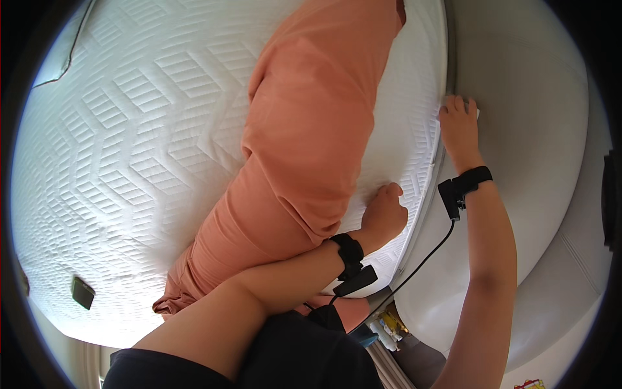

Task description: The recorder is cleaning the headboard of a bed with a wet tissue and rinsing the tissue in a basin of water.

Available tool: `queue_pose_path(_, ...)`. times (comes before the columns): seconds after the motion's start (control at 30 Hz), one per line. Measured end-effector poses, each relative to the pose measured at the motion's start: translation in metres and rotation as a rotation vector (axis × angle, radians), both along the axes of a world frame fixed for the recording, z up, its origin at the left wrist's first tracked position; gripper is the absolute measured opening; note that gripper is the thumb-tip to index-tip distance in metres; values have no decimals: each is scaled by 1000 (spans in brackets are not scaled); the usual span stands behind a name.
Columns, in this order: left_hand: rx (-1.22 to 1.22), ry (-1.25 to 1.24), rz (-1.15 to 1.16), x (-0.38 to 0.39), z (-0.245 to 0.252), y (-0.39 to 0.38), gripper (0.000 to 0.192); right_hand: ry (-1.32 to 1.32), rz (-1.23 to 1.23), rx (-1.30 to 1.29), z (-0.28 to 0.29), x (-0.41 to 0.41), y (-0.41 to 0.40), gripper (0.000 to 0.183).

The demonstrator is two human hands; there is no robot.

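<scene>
My left hand (386, 211), curled into a fist with nothing visible in it, rests on the white quilted mattress (160, 112) near its edge. Further along, my right hand (459, 121) reaches over the mattress's piped edge (432, 167), beside the grey padded headboard (525, 121). A small white piece (478, 114), perhaps cloth, pokes out by its fingers; most of it is hidden under the hand. Orange trousers (311, 126) cover a leg that lies bent across the mattress, left of both hands. Each wrist wears a black strap with a small device.
A black cable (425, 257) runs from the right wrist device towards my body. On the far left of the mattress lies a small dark rectangular object (83, 292). Several small items (388, 328) sit low beside the bed. A thin dark cord or seam (70, 61) crosses the upper left.
</scene>
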State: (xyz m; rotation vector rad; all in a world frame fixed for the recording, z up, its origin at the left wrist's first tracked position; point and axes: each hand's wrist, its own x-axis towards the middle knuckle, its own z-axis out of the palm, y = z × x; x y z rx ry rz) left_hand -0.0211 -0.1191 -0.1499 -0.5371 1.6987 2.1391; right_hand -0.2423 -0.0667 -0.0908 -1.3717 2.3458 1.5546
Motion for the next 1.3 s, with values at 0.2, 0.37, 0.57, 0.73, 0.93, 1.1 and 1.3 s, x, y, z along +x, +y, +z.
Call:
queue_pose_path(0.2,-24,-10,18,-2,1,-7,25,105,53,181,-25,5,25,19)
queue_pose_path(0.37,1,-43,9,-5,4,-14,24,-20,-88,404,-31,76,61,22)
queue_pose_path(0.57,-26,10,21,-2,0,-12,24,-147,-151,478,-11,199,116,24)
queue_pose_path(0.73,-75,87,52,3,0,0,24,-257,-277,433,4,219,121,22)
queue_pose_path(0.93,-105,91,16,1,-2,-5,24,-30,-5,-92,18,117,52,19)
queue_pose_path(1.1,-14,31,-6,-4,2,-10,21,-126,-146,96,1,64,32,14)
queue_pose_path(1.3,29,-64,-100,-11,8,-17,21,-3,85,158,5,112,75,14)
